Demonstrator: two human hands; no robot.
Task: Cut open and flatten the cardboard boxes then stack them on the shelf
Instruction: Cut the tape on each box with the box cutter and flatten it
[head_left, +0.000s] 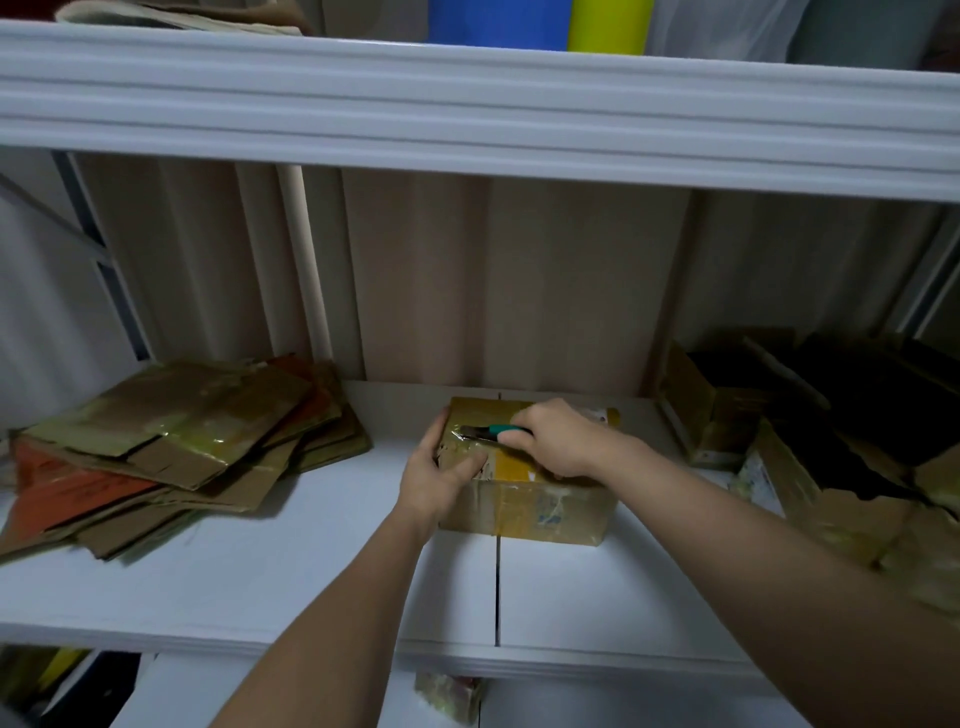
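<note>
Obs.: sealed cardboard box (524, 499) sits on the white shelf (260, 582), mid-shelf, close to the back wall. Pile of flattened cardboard (171, 452) lies well apart to the left; unopened boxes (810, 447) crowd the right end.

Hands: left hand (441, 478) grips the box's left near corner, fingers over the top edge, thumb on the top face. Right hand (558, 441) is curled round the green handle of a utility knife (485, 432), blade pointing left across the taped top. Blade tip appears to sit on the glossy tape, very near the left fingers; whether it has pierced the tape I cannot tell.

Step in hand (judgement): slitting the top tape seam.

Notes for doing it well:
- Blade points toward the bracing hand. Shift the left hand down onto the side wall, out of the cut line, or pull the stroke rightward instead.
- Keep the blade shallow; only tape needs parting, cardboard drags.
- Follow the gap between flaps, where resistance is least.
- Press the box down and back so it does not slide on the smooth shelf.
- Tape looks layered and wrinkled; expect snagging, use short strokes.
- End seams likely need cutting too before the box folds flat.
</note>
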